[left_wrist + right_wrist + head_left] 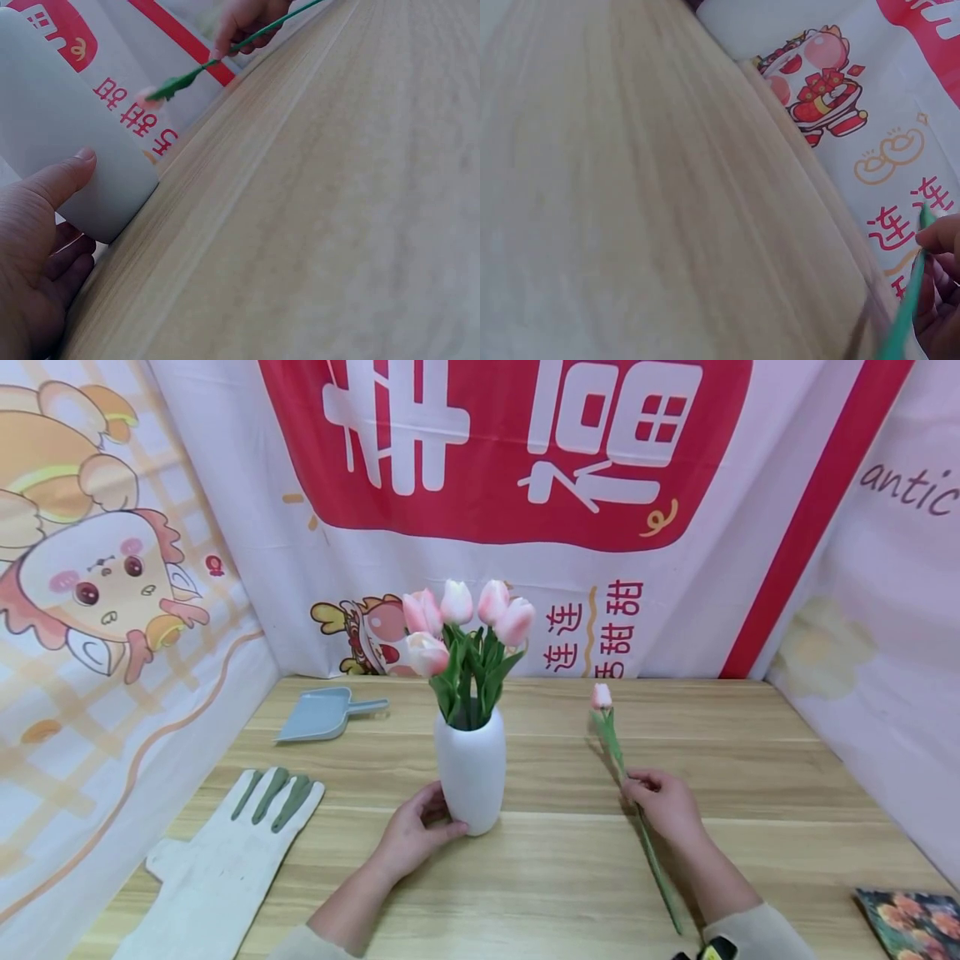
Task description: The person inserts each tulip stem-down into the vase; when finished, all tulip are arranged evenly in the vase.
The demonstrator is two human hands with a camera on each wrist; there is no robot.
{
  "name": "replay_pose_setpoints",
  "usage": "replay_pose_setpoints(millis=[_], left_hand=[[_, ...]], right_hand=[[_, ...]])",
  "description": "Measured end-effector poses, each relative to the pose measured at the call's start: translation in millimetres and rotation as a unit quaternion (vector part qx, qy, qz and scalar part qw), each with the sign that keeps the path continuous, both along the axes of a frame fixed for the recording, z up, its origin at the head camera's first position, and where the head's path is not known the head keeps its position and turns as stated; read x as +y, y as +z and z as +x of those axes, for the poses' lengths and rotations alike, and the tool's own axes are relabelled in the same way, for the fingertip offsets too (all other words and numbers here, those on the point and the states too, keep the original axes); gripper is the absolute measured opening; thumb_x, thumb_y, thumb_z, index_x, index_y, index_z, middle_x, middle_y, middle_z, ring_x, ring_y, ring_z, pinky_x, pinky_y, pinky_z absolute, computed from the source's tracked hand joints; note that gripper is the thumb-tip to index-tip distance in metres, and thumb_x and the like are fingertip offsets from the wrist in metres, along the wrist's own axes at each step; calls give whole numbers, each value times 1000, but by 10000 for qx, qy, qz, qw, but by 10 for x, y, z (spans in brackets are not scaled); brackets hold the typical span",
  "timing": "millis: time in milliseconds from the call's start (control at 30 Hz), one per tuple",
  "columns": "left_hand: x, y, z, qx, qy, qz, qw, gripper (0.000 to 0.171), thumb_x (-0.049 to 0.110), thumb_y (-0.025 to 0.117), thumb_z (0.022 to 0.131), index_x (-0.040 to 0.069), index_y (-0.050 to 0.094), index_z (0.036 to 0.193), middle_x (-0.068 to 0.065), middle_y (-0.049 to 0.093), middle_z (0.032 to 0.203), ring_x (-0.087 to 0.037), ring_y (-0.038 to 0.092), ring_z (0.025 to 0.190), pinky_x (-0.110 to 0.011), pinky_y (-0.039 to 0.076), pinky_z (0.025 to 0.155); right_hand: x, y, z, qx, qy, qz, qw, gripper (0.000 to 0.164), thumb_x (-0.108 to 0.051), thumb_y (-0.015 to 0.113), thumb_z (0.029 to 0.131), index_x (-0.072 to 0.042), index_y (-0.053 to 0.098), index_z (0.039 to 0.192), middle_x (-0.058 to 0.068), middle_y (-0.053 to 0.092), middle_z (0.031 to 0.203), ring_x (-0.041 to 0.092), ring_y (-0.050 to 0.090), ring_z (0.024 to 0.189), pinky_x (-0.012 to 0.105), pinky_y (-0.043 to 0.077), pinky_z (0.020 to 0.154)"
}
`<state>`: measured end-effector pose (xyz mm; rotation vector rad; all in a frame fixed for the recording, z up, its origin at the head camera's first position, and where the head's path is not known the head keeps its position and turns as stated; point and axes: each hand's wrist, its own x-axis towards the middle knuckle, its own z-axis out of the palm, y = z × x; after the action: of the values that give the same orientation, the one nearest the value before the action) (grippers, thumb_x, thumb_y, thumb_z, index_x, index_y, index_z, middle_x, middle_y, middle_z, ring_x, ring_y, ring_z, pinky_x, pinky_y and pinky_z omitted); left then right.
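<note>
A white vase [471,772] stands upright on the wooden table, holding several pink-and-white tulips [457,602] with green leaves. Around its lower left side curls my left hand [416,833]; in the left wrist view the thumb [71,174] presses the vase wall while the other fingers go behind it. To the right, my right hand [667,806] pinches a single tulip [602,697] by its green stem [654,860]. The bloom points toward the back of the table and the stem slants down toward me. In the right wrist view, thumb and fingers [939,234] close on the stem.
A light blue dustpan [318,714] lies at the back left. Nearer on the left is a white glove [217,868] with green-grey finger parts. A flower-printed packet [911,922] lies at the right front corner. Printed cloth [502,510] hangs behind the table and at both sides.
</note>
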<state>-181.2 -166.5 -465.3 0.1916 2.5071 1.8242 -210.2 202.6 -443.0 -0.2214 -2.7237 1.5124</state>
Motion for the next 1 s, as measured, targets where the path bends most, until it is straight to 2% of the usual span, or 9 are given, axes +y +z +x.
replay_pose_setpoints(millis=[67, 167, 300, 533, 733, 833, 1000], left_hand=[[-2, -2, 2, 6, -1, 0, 10000, 64, 26, 85, 76, 15, 57, 133, -6, 67, 122, -24, 62, 114, -44, 50, 102], [-5, 0, 4, 9, -10, 22, 10000, 64, 26, 85, 76, 15, 57, 133, -6, 67, 122, -24, 62, 115, -44, 50, 102], [-7, 7, 8, 24, -5, 37, 10000, 64, 26, 85, 76, 15, 57, 133, -5, 67, 122, -24, 62, 115, -44, 50, 102], [-9, 18, 16, 0, 40, 3, 10000, 64, 25, 85, 76, 16, 57, 133, -5, 67, 121, -23, 63, 114, -43, 50, 102], [-10, 16, 17, 2, 48, 1, 10000, 65, 25, 85, 76, 15, 57, 133, -5, 67, 121, -23, 63, 114, -43, 50, 102], [-11, 15, 13, 5, 38, -7, 10000, 65, 25, 85, 76, 15, 57, 133, -5, 67, 121, -23, 63, 114, -43, 50, 102], [-10, -3, -2, 95, -61, -42, 9999, 64, 26, 84, 77, 13, 57, 133, -7, 67, 122, -25, 62, 115, -44, 50, 102]], right_hand=[[-13, 34, 4, -90, -132, -513, 9986, 40, -20, 61, 96, 4, 59, 129, -1, 62, 84, 7, 54, 71, 20, 49, 60], [-27, 86, 4, -224, -336, -1315, 9905, 43, -18, 59, 98, 4, 53, 134, -9, 56, 78, 4, 51, 66, 19, 49, 57], [-33, 144, 0, -161, -556, -2003, 9780, 42, -15, 57, 98, 3, 49, 135, -15, 57, 74, 1, 54, 68, 16, 51, 61], [-34, 203, 9, 48, -719, -3062, 9492, 17, -12, 53, 100, -10, 47, 115, -17, 63, 73, 0, 62, 66, 14, 55, 65], [-66, 234, 22, 345, -881, -3571, 9293, 15, -9, 53, 100, -13, 43, 109, -15, 66, 72, 0, 66, 65, 15, 58, 67], [-82, 277, 31, 460, -982, -3965, 9116, 15, -8, 53, 100, -14, 42, 107, -13, 67, 72, 1, 67, 65, 16, 58, 66], [-112, 420, 51, 613, -1346, -4679, 8713, 17, -7, 56, 98, -13, 43, 106, -8, 68, 73, 5, 68, 62, 17, 58, 62]])
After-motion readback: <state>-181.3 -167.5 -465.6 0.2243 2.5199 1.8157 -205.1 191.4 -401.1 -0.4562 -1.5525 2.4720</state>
